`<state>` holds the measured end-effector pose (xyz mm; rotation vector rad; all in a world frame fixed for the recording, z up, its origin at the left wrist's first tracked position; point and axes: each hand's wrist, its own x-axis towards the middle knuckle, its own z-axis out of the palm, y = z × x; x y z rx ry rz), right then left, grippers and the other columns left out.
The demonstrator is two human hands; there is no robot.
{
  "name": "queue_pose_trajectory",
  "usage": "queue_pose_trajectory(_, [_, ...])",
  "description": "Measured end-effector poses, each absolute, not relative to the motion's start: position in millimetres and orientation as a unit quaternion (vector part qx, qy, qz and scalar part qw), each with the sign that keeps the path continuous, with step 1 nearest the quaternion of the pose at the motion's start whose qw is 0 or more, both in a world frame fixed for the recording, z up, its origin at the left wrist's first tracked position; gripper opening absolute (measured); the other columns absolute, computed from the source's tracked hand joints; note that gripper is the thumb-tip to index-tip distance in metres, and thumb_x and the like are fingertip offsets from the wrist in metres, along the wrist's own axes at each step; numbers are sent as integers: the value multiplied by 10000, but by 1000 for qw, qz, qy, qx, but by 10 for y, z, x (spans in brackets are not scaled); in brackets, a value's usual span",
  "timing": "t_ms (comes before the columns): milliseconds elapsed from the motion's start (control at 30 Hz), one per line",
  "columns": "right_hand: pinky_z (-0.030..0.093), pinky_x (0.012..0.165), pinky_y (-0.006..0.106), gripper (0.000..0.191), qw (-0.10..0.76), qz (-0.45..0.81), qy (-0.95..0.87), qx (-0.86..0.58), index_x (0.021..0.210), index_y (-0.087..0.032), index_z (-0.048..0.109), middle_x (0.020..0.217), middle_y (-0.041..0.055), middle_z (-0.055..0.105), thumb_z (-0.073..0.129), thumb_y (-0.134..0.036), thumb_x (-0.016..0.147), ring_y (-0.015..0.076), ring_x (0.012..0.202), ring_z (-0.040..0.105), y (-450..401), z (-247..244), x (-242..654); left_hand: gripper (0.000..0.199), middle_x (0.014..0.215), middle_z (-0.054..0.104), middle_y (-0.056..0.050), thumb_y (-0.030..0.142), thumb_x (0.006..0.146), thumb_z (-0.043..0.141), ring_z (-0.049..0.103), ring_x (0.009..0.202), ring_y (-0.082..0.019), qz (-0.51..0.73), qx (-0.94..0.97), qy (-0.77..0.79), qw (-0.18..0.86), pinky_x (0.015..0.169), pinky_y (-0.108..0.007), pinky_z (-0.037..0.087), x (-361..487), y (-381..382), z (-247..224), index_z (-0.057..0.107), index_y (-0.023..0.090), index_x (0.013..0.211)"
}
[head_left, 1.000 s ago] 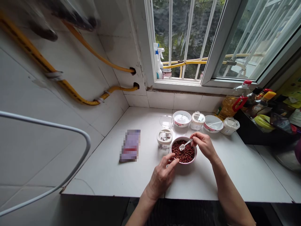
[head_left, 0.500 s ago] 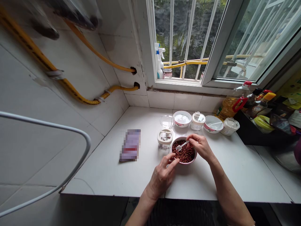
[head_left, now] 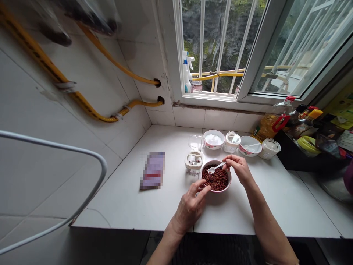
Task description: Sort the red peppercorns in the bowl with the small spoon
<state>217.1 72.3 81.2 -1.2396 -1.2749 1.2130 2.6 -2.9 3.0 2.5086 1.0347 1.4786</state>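
Dark red grains that look like Sichuan peppercorns (head_left: 216, 181) fill a round bowl (head_left: 219, 191) on the counter. The fingertips of my left hand (head_left: 191, 203) grip the bowl's near left rim. In my right hand (head_left: 239, 168), a small white spoon (head_left: 212, 170) is pinched by its handle. Its scoop hangs over the peppercorns, with a few grains in it. Just left of the bowl stands a clear jar (head_left: 193, 165) with a cream-coloured collar, some dark grains visible in its top. Behind that jar is its clear lid (head_left: 196, 142), apparently tipped open.
Behind the bowl stand a bowl of white powder (head_left: 214, 139), a lidded jar (head_left: 232, 142), a flowered bowl (head_left: 250, 147) holding a white spoon, and another jar (head_left: 270, 148). An oil bottle (head_left: 271, 121) is at right; a blurred purple packet (head_left: 153, 170) lies at left.
My right hand has shifted slightly right, drawing the spoon right and up from the peppercorns. My left hand and the bowl stay where they were.
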Motion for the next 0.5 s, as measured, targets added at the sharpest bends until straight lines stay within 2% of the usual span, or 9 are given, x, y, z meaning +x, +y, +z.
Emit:
queue_pose_trajectory(200, [434,511,274,179,464,485,-517,-530,670,-177,687,484,8,651,658,-352,656,138,472,533,752,778,2177,437,1225,567,-139,-32,888,446,650,977,-164,478,813,331,28,808,-274,631,27,-27,36,554,176,1256])
queue_pose_trajectory(500, [424,528,283,192,443,426,-544,-571,679,-179,672,483,10,638,582,-348,674,147,473,532,734,782,2184,439,1221,577,-135,-23,890,438,658,974,-166,473,814,335,28,805,-276,633,21,-32,39,559,185,1257])
